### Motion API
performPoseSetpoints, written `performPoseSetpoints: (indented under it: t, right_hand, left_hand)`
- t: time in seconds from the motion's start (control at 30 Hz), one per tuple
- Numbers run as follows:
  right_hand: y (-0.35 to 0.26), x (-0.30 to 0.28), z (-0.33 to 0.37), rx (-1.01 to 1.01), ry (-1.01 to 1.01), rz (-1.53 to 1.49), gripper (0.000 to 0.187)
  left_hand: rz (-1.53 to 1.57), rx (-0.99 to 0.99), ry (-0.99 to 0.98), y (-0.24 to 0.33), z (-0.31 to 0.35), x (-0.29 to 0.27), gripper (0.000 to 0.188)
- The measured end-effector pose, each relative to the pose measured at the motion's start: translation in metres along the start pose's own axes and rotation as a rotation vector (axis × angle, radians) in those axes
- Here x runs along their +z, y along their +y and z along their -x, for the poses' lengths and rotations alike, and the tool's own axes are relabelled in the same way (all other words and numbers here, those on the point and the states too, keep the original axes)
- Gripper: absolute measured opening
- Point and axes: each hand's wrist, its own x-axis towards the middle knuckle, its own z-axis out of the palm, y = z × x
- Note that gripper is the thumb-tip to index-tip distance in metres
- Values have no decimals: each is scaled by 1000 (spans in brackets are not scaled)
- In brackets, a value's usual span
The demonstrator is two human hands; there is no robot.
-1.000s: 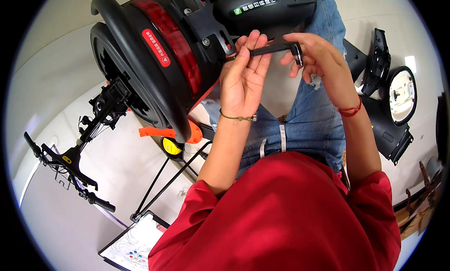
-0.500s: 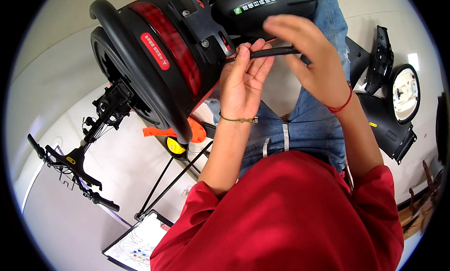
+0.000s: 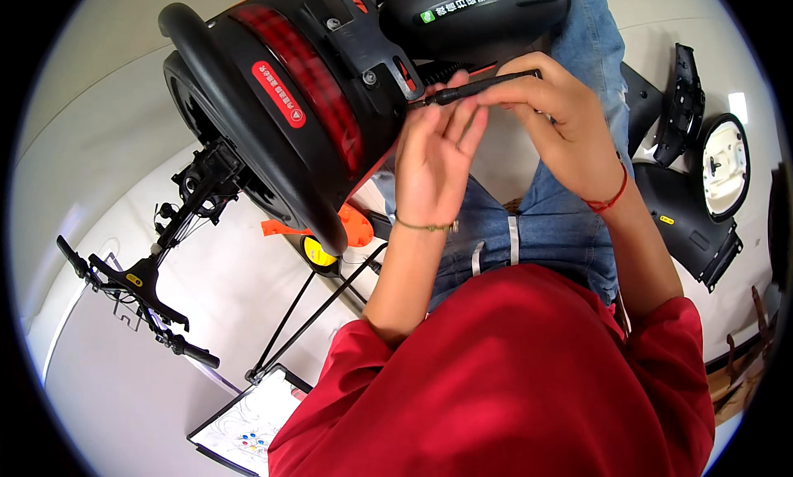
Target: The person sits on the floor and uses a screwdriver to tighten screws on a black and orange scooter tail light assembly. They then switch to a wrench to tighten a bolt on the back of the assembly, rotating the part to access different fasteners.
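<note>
A slim black screwdriver (image 3: 475,87) lies nearly level, its tip end at the lower edge of a black vehicle body (image 3: 384,118) with a red tail light (image 3: 310,85). My right hand (image 3: 566,122) grips its handle between thumb and fingers. My left hand (image 3: 435,159), palm up, steadies the shaft near the tip between thumb and fingers. What the tip meets is hidden. Just above the tip, a black slotted bracket (image 3: 355,35) is bolted to the body.
A thick black tube bumper (image 3: 273,138) curves round the body's left side. Handlebars (image 3: 136,283) stand lower left, beside an orange part (image 3: 357,227). Black panels (image 3: 681,221) and a white-lined oval cover (image 3: 727,165) lie on the floor at right. A drawing board (image 3: 248,423) is at lower left.
My right hand has closed from a loose, raised pose onto the screwdriver's handle, whose end now tilts up more. My left hand stays at the shaft. The whole view shifts slightly.
</note>
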Motion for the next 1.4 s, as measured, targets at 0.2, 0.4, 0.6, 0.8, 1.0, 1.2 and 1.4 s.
performPoseSetpoints:
  t: [0.2,0.4,0.6,0.8,1.0,1.2,1.4]
  right_hand:
    - [-2,21,9,354,179,-522,24]
    - [10,31,4,321,280,-546,30]
    - [-3,-1,-16,169,503,-629,30]
    - [-22,-21,-85,30,364,-647,32]
    - [-36,1,-163,-53,262,-618,27]
    - [-22,14,-204,-158,201,-536,27]
    - [-15,23,-222,-240,162,-456,27]
  left_hand:
    - [-654,135,101,8,71,-20,28]
    - [-1461,969,-144,51,128,-4,17]
    - [-1487,1331,163,90,117,15,33]
    - [-1601,914,151,83,97,24,57]
    - [-1665,945,213,68,90,23,60]
    - [-1729,1066,211,56,82,15,60]
    - [-1670,947,183,54,98,12,73]
